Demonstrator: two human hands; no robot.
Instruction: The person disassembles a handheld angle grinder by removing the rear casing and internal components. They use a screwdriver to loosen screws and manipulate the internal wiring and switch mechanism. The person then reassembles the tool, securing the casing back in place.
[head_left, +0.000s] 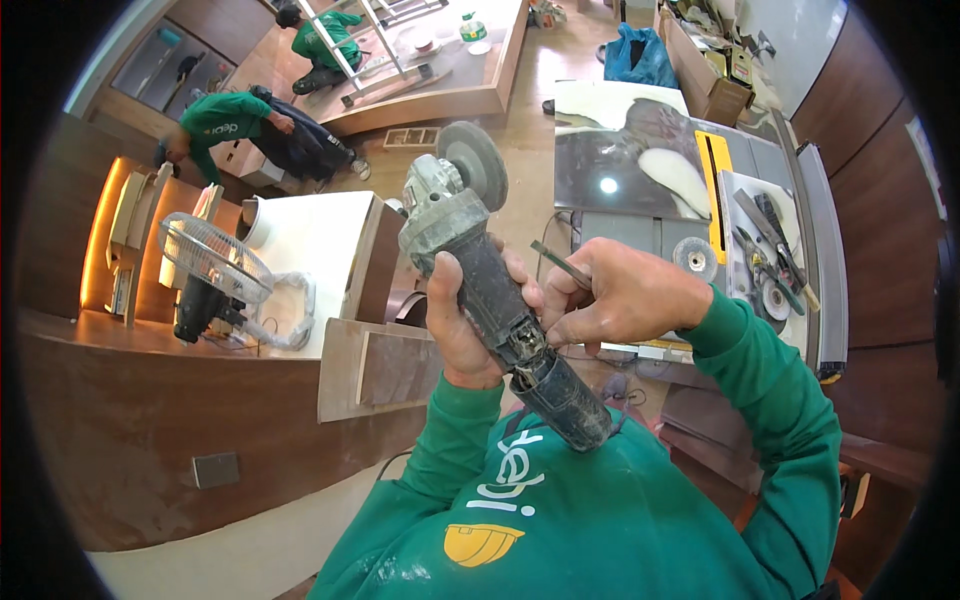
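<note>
The left hand (462,325) is clenched around the dusty body of an angle grinder (490,300), held in the air before the chest, disc upward. The right hand (620,295) pinches a thin flat metal tool (560,262) just beside the grinder's body, above the table saw (690,190).

Grinder (490,290) grip hidden under left hand (462,330); thin metal piece (560,262) partly inside right hand (620,300), perhaps spanner.
</note>
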